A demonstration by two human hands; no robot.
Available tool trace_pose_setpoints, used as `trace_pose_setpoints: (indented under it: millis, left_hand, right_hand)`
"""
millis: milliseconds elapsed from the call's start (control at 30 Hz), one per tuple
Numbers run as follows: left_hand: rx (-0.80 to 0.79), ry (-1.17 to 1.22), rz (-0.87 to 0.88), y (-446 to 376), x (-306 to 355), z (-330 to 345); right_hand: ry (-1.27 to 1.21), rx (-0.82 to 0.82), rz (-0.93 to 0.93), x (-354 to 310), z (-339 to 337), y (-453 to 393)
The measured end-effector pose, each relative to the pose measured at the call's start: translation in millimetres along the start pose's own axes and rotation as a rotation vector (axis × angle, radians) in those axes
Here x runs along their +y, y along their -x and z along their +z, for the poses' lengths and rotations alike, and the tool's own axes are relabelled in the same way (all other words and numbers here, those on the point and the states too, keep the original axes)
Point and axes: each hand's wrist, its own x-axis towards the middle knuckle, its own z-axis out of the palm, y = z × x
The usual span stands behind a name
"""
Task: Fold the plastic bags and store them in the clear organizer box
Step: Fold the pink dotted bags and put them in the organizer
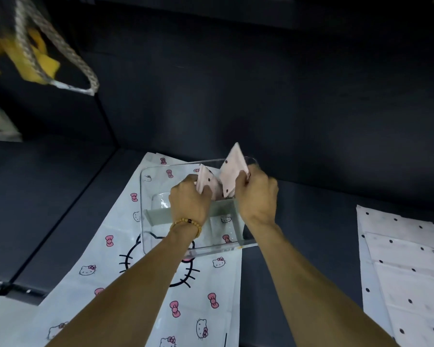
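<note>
Hanging bag: up and far to the left of both hands, blurred, with a woven rope handle and something yellow behind it.
Cat-print bag: lies flat on the dark tabletop under the left forearm; white plastic printed with pink bows and cartoon cat faces; no readable writing.
Clear organizer box: sits on the cat-print bag, directly under both hands; a pale divider crosses it just nearer than the fingers.
Bracelet: tan beads with one dark bead, round the left wrist.
Left hand: over the box, fingers curled, gripping the left folded pink bag, which is pale pink with dark dots and stands in the far compartment.
Right folded pink bag: just right of the left hand's piece, same pink with dark dots, its upper corner rising above the box's far rim, tilted.
Right hand: over the right side of the box, fingers and thumb closed on the lower right edge of that piece.
Dotted bags: well to the right of the right hand, flat on the tabletop, white with black dots, overlapping; a small mark on one is too small to read.
</note>
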Motion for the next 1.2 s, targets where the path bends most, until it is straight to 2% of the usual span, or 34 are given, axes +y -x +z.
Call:
trace_pose_setpoints:
  millis: [133,200,300,433,567,700,833,933,1100,1200]
  left_hand:
    - [0.027,0.095,0.032,6,0,-2]
    - [0.024,0.123,0.068,10,-2,-3]
    - [-0.006,0.117,0.093,10,-6,-3]
    - [-0.058,0.098,0.07,8,-4,-4]
    - [-0.08,0.183,0.012,21,5,-15]
    - [-0.073,0.419,-0.041,65,21,-21]
    - [-0.251,0.649,-0.149,127,41,-1]
    - [-0.425,0.679,-0.159,174,60,25]
    - [-0.66,0.622,-0.051,235,88,74]
    - [-0.763,0.48,0.087,257,105,104]
  right_hand:
    - [0.134,-0.239,-0.135,0,15,12]
    - [0.101,-0.297,-0.112,0,21,16]
    - [-0.01,-0.226,-0.028,2,24,17]
    - [0.025,-0.31,-0.005,2,20,13]
    - [-0.186,-0.177,0.103,1,-5,17]
    - [-0.307,-0.052,0.252,28,-43,38]
    - [-0.349,0.061,0.382,73,-92,69]
    - [-0.284,0.136,0.474,118,-136,96]
    - [-0.141,0.238,0.68,216,-207,145]
    - [-0.005,0.182,0.782,272,-241,169]
